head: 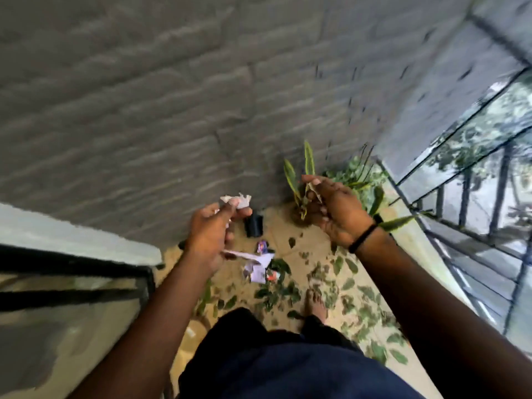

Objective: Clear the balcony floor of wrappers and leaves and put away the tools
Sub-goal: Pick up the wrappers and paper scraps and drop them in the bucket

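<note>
A: Entry, head view. Left hand (pixel 211 234) raised over the floor (pixel 305 246), fingers curled around crumpled white paper (pixel 237 200) — one wad sticks out above the fingertips, a flat strip trails from under the palm.

B: Right hand (pixel 335 210)?

A: Raised at the same height, well apart from the left. Fingers half curled, thumb and forefinger pinching a pale leaf (pixel 312 189). A black band (pixel 363 238) sits on that wrist.

B: Where is the litter?

A: Wrappers (pixel 257 269) lie on the floor between the hands and below them — white scraps, one piece with red and blue print. Green leaves (pixel 349 286) are scattered over the tiles from the wrappers toward the railing (pixel 472 254) on the right. One bare foot (pixel 316 305) stands among them.

B: Anything else on the floor?

A: A small black container (pixel 254 225) beside the grey brick wall (pixel 144 110), just beyond the left fingertips in the frame. A potted plant (pixel 302 180) with long striped leaves stands behind the right hand, in the corner. Frame is motion-blurred; cannot tell what the container is.
</note>
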Demonstrator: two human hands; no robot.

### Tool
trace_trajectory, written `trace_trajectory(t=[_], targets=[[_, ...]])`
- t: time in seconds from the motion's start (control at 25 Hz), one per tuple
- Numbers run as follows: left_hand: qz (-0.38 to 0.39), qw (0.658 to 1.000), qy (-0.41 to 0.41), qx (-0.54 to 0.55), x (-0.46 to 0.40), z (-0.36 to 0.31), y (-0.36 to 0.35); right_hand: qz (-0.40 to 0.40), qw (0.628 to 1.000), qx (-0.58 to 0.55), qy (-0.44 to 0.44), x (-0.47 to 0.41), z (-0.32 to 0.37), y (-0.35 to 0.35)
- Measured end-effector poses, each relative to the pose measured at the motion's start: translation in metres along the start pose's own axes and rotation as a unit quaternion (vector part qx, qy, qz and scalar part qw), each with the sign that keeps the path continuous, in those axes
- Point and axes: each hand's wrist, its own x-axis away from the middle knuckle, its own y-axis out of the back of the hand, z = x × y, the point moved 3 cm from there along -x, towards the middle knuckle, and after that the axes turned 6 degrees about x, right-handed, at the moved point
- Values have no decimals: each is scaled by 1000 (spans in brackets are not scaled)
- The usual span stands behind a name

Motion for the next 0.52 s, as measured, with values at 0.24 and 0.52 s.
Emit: trace_trajectory(t=[0.24, 0.52], targets=[[149, 987, -18, 49, 34, -38, -11, -84, 985, -129, 75, 107, -1, -2], [401, 910, 106, -3, 110, 19, -87, -315, 906, -212, 185, 271, -71, 49]])
